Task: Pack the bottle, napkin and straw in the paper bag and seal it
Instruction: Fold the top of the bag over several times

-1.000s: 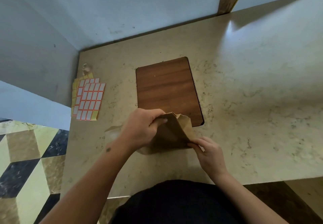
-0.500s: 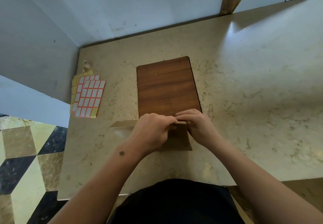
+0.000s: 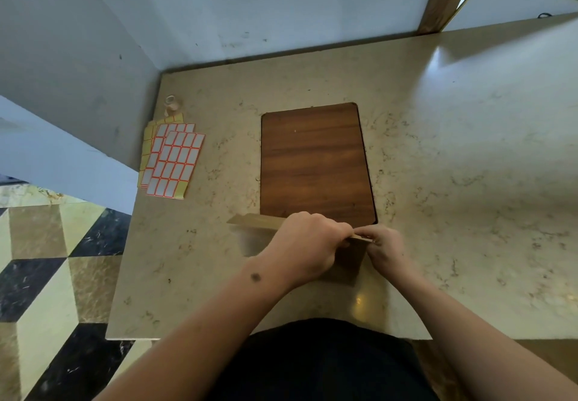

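Both hands are working the top of the paper bag (image 3: 350, 264), which is standing near the front edge of the table (image 3: 469, 181), just in front of the wooden board (image 3: 316, 162). The left hand (image 3: 308, 245) is curling over the folded top strip, covering most of the bag's front; the right hand (image 3: 386, 245) is pinching the same strip at its right end. Fingers of both are closing tight on paper, nothing else held. The fold is sticking out past the left hand as a flat tan band toward the left.

Bottle, napkin and straw are not showing anywhere on the table; probably inside the bag already, but that cannot be confirmed from here.

Step in hand, judging by the pose: creasing the top fold down, so the sealing stage, late in the task. Next move likely calls for keeping one hand pressing the fold flat while the other is reaching well left to the label sticker sheets (image 3: 173, 159) to peel one and stick it across the flap. Risk: the fold springing open if both hands let go.
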